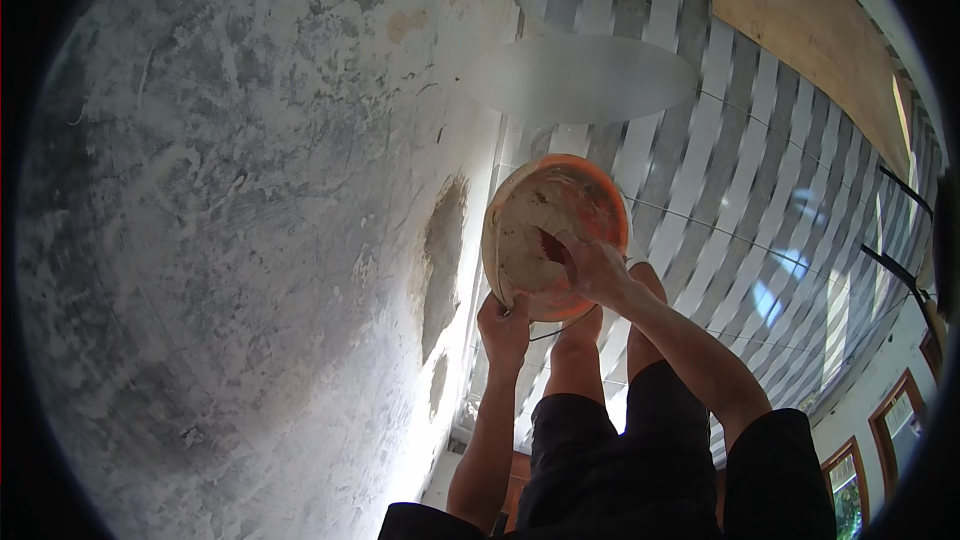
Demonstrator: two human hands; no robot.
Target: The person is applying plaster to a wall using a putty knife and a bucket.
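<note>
An orange bucket (612,202) with a thin wire handle hangs in front of my legs, its inside coated with a pale, plaster-like paste (525,225). My left hand (503,328) is closed on the near left part of the bucket's rim. Reaching into the bucket from the right, my right hand (592,268) grips a dark red, flat-edged scraper (551,246). The scraper's edge points toward the left, against the paste. My fingers hide the rest of it.
On the left stands a grey, patchy plastered wall (250,190) with a rough bare patch (443,250) near its foot. Striped grey-and-white floor tiles (690,190) run to the right. A brown board (800,30) lies at the far right. A blurry pale oval (585,78) covers part of the view.
</note>
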